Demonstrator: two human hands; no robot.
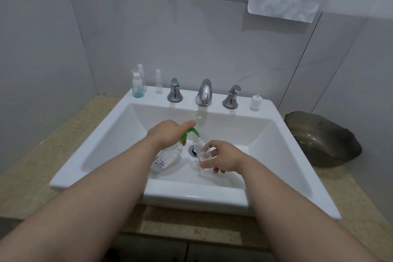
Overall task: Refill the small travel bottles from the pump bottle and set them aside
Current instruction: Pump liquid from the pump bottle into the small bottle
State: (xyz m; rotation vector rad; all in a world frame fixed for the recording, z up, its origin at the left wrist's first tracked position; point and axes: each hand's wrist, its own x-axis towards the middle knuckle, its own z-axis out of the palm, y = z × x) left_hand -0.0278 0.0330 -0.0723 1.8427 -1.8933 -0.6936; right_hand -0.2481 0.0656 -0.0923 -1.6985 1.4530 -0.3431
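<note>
Both forearms reach in from the bottom of the frame, over the speckled bench (27, 166) and the front rim of the white sink (191, 195). At centre, inside the basin, the left hand (168, 134) grips the neck of the clear pump bottle (165, 159), its index finger lying along the green pump head (189, 133). Just to the right, the fingers (212, 144) of the right hand (223, 158) grasp a small clear travel bottle (202, 151). It is tilted, with its mouth just under the nozzle. On the back ledge stand the faucet (204, 92), small bottles (137, 88) at left and a white cap (255, 103) at right.
</note>
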